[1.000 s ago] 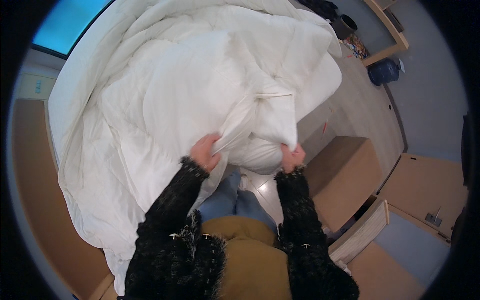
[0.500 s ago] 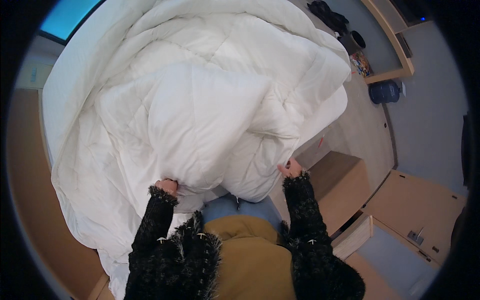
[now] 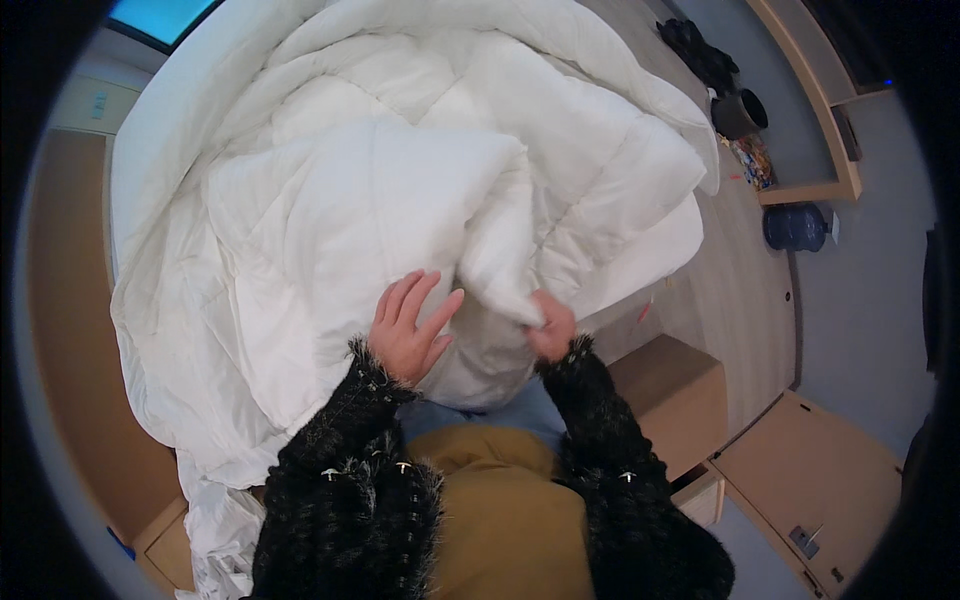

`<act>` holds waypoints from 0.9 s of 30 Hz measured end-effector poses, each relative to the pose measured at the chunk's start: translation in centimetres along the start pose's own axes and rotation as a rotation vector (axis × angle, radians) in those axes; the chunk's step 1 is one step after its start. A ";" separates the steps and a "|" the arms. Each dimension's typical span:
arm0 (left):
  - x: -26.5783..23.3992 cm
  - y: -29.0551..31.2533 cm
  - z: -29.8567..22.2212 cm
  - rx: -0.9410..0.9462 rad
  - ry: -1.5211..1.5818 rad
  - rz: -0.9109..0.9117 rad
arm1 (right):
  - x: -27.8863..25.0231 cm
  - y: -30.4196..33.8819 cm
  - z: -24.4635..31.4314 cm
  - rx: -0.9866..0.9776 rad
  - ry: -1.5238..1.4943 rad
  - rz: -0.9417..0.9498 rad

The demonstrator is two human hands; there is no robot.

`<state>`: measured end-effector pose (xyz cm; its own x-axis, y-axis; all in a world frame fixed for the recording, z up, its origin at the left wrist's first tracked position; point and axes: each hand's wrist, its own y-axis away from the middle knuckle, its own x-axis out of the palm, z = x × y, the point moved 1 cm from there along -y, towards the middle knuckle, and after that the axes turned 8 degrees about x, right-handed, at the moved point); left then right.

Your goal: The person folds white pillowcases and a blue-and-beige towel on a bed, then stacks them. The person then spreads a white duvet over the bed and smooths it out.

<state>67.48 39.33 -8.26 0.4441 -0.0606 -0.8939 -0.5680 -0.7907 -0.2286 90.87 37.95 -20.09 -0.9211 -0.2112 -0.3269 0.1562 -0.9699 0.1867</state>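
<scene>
A big white quilted duvet (image 3: 350, 190) lies rumpled in front of me, spread across most of the view. Its near edge falls against my legs. My right hand (image 3: 553, 327) is closed on a corner of it, pulling the cloth into a taut fold. My left hand (image 3: 408, 325) is open, fingers spread, just over the duvet near its front edge, holding nothing. Whether its palm touches the cloth I cannot tell. What lies under the duvet is hidden.
A brown box-shaped piece (image 3: 670, 400) stands by my right side, with a wooden cabinet door (image 3: 805, 480) beyond. Farther right are a blue water jug (image 3: 796, 228), a dark bin (image 3: 740, 114) and a wooden frame (image 3: 845, 180). A brown panel (image 3: 75, 300) borders the left side.
My left hand has let go of the duvet, opened, and moved up and right. My right hand now grips the corner and has shifted slightly left, drawing the cloth inward.
</scene>
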 end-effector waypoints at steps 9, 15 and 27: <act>4.4 -3.2 -4.0 -0.051 -0.075 -0.011 | -7.6 4.6 5.0 -0.293 -0.003 0.538; 2.6 -1.5 -4.3 -0.328 -0.177 -0.509 | -11.7 2.6 -6.4 0.321 -0.012 0.046; 4.5 -1.4 -6.8 -0.372 -0.164 -0.229 | -12.5 -10.7 -15.7 0.705 -0.363 -0.137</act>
<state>74.99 36.09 -9.36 0.3971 0.2145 -0.8924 -0.1674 -0.9391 -0.3001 106.29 49.10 -32.57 -0.9932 0.0737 -0.0902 -0.1164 -0.6544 0.7471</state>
